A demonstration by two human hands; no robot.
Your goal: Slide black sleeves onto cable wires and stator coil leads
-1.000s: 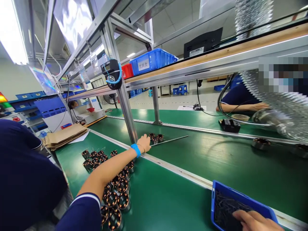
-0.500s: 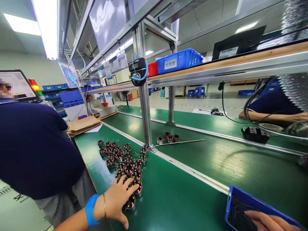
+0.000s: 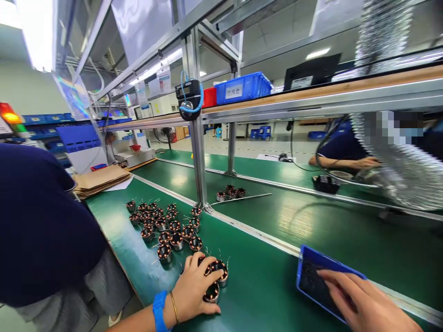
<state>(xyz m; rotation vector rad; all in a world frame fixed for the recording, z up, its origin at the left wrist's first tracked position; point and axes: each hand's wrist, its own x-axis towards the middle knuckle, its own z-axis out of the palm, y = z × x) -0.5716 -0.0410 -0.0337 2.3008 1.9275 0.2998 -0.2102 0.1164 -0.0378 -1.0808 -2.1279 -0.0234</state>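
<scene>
My left hand (image 3: 192,290), with a blue wristband, lies curled over a small clump of copper-wound motor stators (image 3: 216,276) near the front edge of the green bench (image 3: 263,286). Its fingers wrap around them. Farther out, several more stators (image 3: 162,223) stand in a loose cluster. My right hand (image 3: 360,302) rests with fingers stretched flat inside a blue tray (image 3: 306,263) that holds dark wires. Three stators (image 3: 231,192) and a thin metal rod (image 3: 242,198) sit on the conveyor belt beyond the metal post (image 3: 199,161).
A co-worker in a dark blue shirt (image 3: 38,226) stands close on my left. Another person's arm (image 3: 346,162) rests across the belt by a black block (image 3: 325,183). Cardboard sheets (image 3: 100,179) lie far left. A ribbed silver duct (image 3: 401,170) hangs right. Blue bins (image 3: 242,87) sit overhead.
My left hand came back from the post to the stators and has pulled a few toward me, apart from the cluster. My right hand slid further into the blue tray.
</scene>
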